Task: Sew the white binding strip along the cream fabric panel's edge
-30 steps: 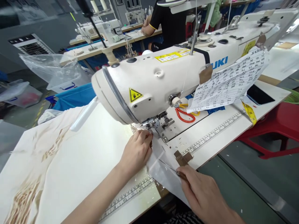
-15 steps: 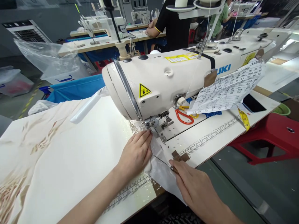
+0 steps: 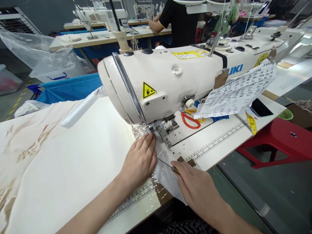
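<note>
My left hand (image 3: 140,156) rests on the table just in front of the needle area of a white sewing machine (image 3: 158,84). Its fingers are pressed together on a piece of white fabric (image 3: 159,148), mostly hidden beneath them, with the fingertips close to the presser foot (image 3: 151,127). To the right, my right hand (image 3: 192,185) is closed around the handle of an awl (image 3: 165,163), whose thin metal shaft points left at my left hand. Where its tip ends is hidden. Below the shaft, a translucent white sheet (image 3: 168,182) hangs over the table edge.
Orange-handled scissors (image 3: 191,122) lie behind the needle area. A handwritten paper (image 3: 239,92) is taped to the machine. Cream fabric (image 3: 31,139) spreads over the table's left side. A phone (image 3: 261,108), a tape measure (image 3: 251,124) and a red stool (image 3: 275,139) are at right.
My right hand and the awl have come slightly up and left, nearer my left hand. A white fabric end below my left hand no longer shows. The view has shifted a little.
</note>
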A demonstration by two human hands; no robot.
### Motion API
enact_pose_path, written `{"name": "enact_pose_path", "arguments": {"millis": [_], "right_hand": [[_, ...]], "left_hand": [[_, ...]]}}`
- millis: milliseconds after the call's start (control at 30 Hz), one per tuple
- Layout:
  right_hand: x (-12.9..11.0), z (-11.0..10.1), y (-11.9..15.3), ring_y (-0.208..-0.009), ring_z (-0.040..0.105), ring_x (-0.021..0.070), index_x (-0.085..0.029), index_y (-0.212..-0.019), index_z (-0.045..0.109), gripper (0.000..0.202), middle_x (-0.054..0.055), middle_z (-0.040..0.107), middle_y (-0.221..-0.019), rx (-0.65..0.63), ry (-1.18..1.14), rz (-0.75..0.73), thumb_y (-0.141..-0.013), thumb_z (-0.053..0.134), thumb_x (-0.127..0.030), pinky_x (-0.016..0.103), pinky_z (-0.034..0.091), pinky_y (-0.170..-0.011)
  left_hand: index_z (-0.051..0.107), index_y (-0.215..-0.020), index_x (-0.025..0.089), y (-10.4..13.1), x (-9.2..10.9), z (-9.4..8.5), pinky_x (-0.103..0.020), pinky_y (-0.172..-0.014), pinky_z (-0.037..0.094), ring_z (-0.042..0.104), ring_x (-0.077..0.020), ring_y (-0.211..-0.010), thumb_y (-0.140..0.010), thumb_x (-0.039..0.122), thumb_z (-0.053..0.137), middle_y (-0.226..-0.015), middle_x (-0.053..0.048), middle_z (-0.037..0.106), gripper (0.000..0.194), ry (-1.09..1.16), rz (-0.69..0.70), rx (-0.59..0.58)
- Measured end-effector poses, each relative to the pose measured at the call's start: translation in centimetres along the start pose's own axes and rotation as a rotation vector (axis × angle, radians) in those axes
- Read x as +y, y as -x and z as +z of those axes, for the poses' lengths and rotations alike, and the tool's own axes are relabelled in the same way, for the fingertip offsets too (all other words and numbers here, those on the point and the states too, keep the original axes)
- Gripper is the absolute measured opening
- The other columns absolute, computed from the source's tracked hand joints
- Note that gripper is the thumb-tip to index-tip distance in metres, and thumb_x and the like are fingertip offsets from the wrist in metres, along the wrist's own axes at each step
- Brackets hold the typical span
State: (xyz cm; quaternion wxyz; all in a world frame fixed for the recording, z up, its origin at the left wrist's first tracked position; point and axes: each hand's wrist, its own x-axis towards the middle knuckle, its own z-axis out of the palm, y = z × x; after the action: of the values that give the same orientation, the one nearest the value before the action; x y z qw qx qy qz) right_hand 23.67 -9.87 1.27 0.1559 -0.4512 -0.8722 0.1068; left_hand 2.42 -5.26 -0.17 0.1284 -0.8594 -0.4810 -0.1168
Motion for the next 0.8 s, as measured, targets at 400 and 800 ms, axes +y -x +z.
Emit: {"name": "enact_pose_path", "arguments": {"millis": [400,800], "right_hand": [[-0.2,0.2,-1.0,-0.077,0.071,0.0229,-0.015,-0.120,0.053,0.036,0.008,0.070,-0.094,-0.023,0.000,0.042,-0.088,0.043,-0.002,0.030,0.050,-0.055],[-0.3,0.6,-2.1,-0.074,0.071,0.0232,-0.015,-0.115,0.058,0.031,0.007,0.071,-0.089,-0.011,0.019,0.035,-0.090,0.042,-0.004,0.030,0.049,-0.052]], "left_hand": [[0.050,-0.136,0.001,0.6,1.0,-0.6,-0.048,-0.112,0.039,0.045,-0.0320,-0.135,-0.098,0.024,0.034,-0.143,-0.019,0.051,0.047,0.027,0.005,-0.021],[0.053,-0.132,0.004,0.8,0.8,-0.7,-0.049,-0.113,0.037,0.048,-0.0301,-0.132,-0.097,0.022,0.034,-0.137,-0.017,0.057,0.044,0.081,0.024,0.031]]}}
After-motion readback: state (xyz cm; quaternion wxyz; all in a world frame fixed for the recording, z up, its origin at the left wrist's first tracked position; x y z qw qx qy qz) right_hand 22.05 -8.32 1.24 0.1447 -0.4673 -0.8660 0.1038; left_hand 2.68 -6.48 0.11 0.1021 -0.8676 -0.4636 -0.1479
